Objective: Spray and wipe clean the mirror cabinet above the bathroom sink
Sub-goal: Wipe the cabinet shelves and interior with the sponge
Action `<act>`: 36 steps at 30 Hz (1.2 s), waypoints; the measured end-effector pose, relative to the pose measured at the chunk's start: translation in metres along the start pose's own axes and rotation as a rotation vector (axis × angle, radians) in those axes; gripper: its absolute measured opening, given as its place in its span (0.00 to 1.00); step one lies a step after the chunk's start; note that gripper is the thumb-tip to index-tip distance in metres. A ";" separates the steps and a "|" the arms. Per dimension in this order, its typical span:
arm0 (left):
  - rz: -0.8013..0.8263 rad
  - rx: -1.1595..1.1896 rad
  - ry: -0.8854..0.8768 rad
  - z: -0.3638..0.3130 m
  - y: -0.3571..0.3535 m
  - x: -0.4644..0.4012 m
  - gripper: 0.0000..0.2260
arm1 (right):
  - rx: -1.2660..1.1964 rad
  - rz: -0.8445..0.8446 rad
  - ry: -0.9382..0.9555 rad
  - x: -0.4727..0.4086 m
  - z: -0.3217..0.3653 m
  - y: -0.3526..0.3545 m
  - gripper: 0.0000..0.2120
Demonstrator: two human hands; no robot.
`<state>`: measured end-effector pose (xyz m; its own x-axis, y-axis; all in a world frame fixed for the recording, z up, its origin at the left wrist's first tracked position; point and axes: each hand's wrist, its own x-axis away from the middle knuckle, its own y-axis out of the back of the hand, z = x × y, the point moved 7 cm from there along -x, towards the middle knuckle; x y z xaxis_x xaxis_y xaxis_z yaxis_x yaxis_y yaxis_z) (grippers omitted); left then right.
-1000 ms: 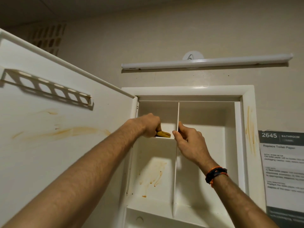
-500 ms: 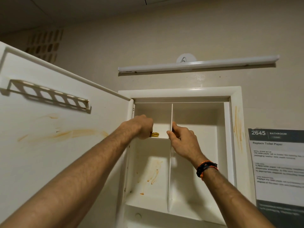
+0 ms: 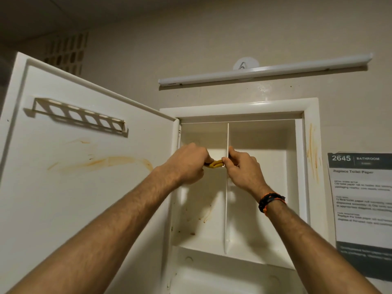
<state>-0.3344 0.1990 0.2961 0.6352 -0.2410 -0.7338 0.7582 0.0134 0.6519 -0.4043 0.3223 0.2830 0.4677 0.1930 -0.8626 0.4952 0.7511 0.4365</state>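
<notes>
Yellow cloth (image 3: 214,164): lying folded small against the front edge of the short shelf in the upper left compartment, just beside the divider (image 3: 227,136).
Left hand (image 3: 188,164): gripping the cloth with curled fingers and pressing it to that shelf edge.
Right hand (image 3: 241,168): curling at the divider's front edge and seemingly pinching it, a fingertip touching the end of the cloth.
Cabinet (image 3: 237,107): standing wide open, the door (image 3: 84,198) swung out to the left.
Stains: orange smears are showing on the inner door face (image 3: 110,161), down the left compartment's back wall (image 3: 204,213) and on the right frame (image 3: 311,149).
Step in hand: wiping the shelf edge inside, by my reading, with the right hand steadying the thin divider.
Next move: probably calling for the cloth to be dragged down to the back-wall drips with firm pressure. No spray bottle is in view, so one would need fetching first.
</notes>
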 end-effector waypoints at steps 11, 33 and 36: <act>-0.010 0.718 0.543 0.040 -0.036 0.067 0.14 | -0.030 0.009 -0.053 0.004 0.004 0.001 0.12; -0.710 1.060 1.225 0.023 -0.120 0.081 0.06 | 0.045 0.002 -0.028 0.003 0.002 -0.005 0.09; -0.799 0.891 1.160 0.028 -0.109 0.062 0.10 | 0.056 -0.003 -0.012 0.003 0.003 -0.006 0.08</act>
<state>-0.3818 0.1552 0.1853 0.2287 0.8916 -0.3907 0.8676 -0.3687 -0.3336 -0.4040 0.3163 0.2788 0.4744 0.1831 -0.8611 0.5367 0.7152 0.4477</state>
